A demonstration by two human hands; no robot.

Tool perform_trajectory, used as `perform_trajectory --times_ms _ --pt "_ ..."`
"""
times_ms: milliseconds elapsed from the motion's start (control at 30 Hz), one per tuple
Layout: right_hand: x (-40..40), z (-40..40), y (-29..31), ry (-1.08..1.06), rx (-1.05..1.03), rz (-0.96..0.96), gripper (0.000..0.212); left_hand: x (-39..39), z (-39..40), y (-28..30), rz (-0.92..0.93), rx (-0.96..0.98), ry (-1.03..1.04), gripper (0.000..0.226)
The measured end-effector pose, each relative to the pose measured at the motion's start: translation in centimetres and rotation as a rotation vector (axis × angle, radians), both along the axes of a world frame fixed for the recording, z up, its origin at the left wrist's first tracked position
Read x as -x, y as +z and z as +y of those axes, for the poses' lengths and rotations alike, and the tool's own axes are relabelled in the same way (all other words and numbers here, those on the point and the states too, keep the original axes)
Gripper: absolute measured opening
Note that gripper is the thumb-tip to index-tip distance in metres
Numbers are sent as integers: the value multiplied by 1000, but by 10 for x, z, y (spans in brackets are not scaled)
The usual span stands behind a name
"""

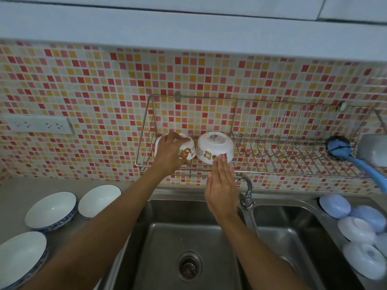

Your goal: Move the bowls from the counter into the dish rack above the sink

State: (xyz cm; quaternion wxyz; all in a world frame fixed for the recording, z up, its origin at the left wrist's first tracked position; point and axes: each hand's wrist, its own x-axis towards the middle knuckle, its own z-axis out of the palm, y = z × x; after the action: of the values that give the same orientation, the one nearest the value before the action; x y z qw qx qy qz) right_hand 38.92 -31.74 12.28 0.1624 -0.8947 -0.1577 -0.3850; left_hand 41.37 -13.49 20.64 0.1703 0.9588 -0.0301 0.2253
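A wire dish rack hangs on the tiled wall above the sink. Two white cartoon-printed bowls sit upside down in its left section. My left hand grips the left cartoon bowl from above. My right hand is flat with fingers together, fingertips touching the lower rim of the right cartoon bowl, not gripping it. Three white bowls with blue patterned rims stand on the counter at the left: one nearest the sink, one beside it, one at the bottom left.
A double steel sink lies below with a tap between the basins. Several pale blue and white lids or dishes lean at the right. A blue brush hangs on the rack's right end. A socket strip is on the wall.
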Motion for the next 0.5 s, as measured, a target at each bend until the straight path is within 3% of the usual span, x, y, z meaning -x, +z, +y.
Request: perform_trajectory --times_ms 300,500 --pt "-1 0 -2 21 -46 -30 45 6 0 -5 17 112 -4 43" --pt "-1 0 -2 24 -55 -15 45 26 1 -22 -143 110 40 35"
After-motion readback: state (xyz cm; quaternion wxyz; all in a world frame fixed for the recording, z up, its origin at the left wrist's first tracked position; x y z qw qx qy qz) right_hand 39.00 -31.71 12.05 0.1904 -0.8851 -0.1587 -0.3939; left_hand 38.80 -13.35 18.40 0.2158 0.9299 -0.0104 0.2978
